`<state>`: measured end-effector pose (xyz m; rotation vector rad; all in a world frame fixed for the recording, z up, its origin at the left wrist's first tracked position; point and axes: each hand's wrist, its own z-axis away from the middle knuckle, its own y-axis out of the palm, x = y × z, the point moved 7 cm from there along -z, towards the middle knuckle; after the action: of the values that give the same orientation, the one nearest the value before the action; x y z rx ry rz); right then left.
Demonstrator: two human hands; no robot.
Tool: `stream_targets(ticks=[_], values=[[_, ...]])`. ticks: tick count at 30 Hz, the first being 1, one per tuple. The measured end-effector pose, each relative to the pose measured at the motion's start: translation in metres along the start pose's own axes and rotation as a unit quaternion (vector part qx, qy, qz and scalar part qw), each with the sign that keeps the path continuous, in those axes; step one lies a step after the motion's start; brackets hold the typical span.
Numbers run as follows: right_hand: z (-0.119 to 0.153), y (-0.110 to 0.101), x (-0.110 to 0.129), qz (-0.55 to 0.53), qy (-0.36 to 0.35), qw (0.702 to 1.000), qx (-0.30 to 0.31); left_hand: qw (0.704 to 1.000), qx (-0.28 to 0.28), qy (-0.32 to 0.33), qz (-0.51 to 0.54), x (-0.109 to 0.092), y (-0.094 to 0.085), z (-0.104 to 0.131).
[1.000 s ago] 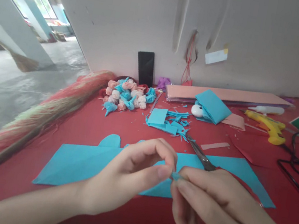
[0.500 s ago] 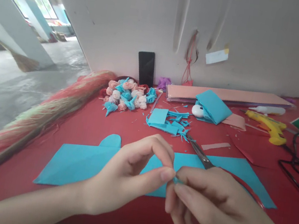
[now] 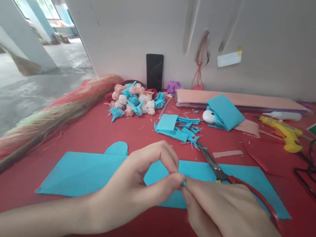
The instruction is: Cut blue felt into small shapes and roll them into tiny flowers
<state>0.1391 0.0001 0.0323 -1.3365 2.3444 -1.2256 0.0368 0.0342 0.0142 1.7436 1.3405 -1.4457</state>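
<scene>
My left hand [image 3: 142,188] pinches a tiny piece of blue paper [image 3: 184,183] between thumb and forefinger. From the right, my right hand [image 3: 228,223] grips the same piece, its fingertips touching those of my left. Most of the piece is hidden by the fingers. Below both hands a long blue paper strip [image 3: 82,174] lies flat on the red tabletop, with a rounded blue piece [image 3: 118,149] at its far edge. Scissors with red handles [image 3: 213,164] rest across the strip, partly behind my right hand. Beyond them lie cut, fringed blue paper scraps [image 3: 171,129].
A heap of paper roses [image 3: 136,101] sits at the back left, near an upright black phone [image 3: 154,71]. Folded blue paper [image 3: 225,113], a yellow glue gun [image 3: 285,134] and its black cable [image 3: 314,177] are at the right. Fringed red material [image 3: 55,113] lines the left edge.
My right hand has rolled over, its back now facing up and its lower fingers tucked out of sight. More of the scissors' red handles shows. My left hand has barely shifted.
</scene>
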Motion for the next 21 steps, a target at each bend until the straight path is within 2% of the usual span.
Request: stream_targets(ticks=[5, 6, 8, 10, 13, 15, 21], values=[[0.002, -0.003, 0.008, 0.082, -0.06, 0.994, -0.039, 1.0, -0.004, 0.001, 0.01, 0.002, 0.0, 0.0], [0.002, -0.004, 0.01, 0.086, -0.068, 0.993, -0.036, 1.0, -0.005, 0.003, 0.014, 0.001, 0.001, 0.0], [0.0, 0.001, 0.008, 0.084, -0.053, 0.995, 0.013, 1.0, -0.007, 0.007, 0.025, 0.001, 0.001, 0.0], [-0.003, 0.004, 0.003, 0.043, -0.018, 0.997, 0.058, 0.999, -0.006, 0.008, 0.036, 0.001, 0.002, -0.001], [-0.004, 0.003, -0.006, -0.053, 0.062, 0.992, 0.092, 0.999, -0.001, -0.004, 0.049, 0.002, 0.002, -0.001], [-0.003, 0.003, -0.011, -0.078, 0.108, 0.984, 0.117, 0.999, -0.003, -0.01, 0.038, 0.002, 0.001, 0.0], [0.001, 0.0, -0.015, -0.148, 0.171, 0.968, 0.108, 1.0, -0.024, 0.017, 0.005, -0.004, -0.004, -0.001]])
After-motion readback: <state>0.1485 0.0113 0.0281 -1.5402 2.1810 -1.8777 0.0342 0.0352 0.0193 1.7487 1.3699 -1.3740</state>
